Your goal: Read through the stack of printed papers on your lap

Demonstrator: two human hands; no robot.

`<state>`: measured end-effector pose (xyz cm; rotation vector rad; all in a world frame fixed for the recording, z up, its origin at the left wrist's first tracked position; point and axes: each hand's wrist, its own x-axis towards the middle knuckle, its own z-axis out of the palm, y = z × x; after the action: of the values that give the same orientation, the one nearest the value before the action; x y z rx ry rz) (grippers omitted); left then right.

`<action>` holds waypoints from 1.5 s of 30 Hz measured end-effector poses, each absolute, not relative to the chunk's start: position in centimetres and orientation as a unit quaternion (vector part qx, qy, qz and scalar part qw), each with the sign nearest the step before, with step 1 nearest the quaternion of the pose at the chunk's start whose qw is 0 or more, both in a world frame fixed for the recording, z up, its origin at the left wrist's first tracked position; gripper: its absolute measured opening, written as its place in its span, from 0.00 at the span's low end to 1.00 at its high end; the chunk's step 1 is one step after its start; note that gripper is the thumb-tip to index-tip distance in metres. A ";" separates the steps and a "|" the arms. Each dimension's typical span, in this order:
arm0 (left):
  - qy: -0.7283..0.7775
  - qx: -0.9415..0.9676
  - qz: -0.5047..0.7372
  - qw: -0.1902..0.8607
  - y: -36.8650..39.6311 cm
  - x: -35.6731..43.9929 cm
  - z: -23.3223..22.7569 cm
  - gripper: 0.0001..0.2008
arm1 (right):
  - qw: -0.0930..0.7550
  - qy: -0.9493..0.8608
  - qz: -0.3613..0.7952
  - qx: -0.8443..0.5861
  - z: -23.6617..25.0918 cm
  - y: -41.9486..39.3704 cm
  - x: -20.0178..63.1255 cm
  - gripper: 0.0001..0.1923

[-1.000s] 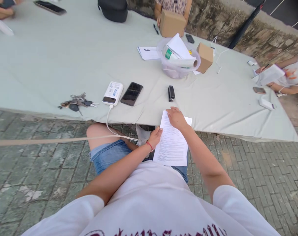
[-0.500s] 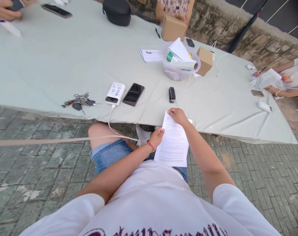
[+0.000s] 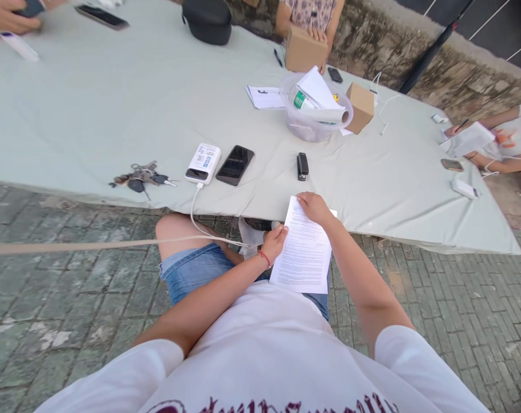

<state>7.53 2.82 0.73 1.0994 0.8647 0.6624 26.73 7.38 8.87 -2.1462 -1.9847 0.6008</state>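
Here, you hold a printed sheet at the near edge of the bench, with nothing yet laid flat or fastened.

The bench (image 3: pixel 92 115) under its pale cloth carries a clear tub (image 3: pixel 314 123) of rolled papers, two cardboard boxes, a dark phone (image 3: pixel 235 164), a power bank (image 3: pixel 203 164), keys (image 3: pixel 140 176) and a small black stapler (image 3: pixel 302 166), which lies untouched just beyond your hands. The printed sheet (image 3: pixel 303 252) leans from your lap onto the bench edge. Your left hand (image 3: pixel 275 241) pinches its left edge in a closed grip; your right hand (image 3: pixel 315 206) presses on its top corner, fingers curled over the paper.
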 end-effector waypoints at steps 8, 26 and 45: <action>0.419 0.518 0.298 0.684 3.1 7.5 0.1 0.18 | 0.173 -0.592 0.272 -0.738 7.8 7.4 28.8 0.13; 0.468 0.420 0.312 0.712 3.3 10.0 1.1 0.16 | 0.144 -0.545 0.286 -0.775 5.7 14.0 31.6 0.10; 0.491 0.472 0.277 0.677 4.9 11.6 1.3 0.15 | 0.321 -0.373 0.231 -0.840 5.5 16.6 35.8 0.19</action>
<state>11.63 4.88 1.25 1.0618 1.1045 0.6215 35.84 16.59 5.49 -2.2060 -0.9807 0.6060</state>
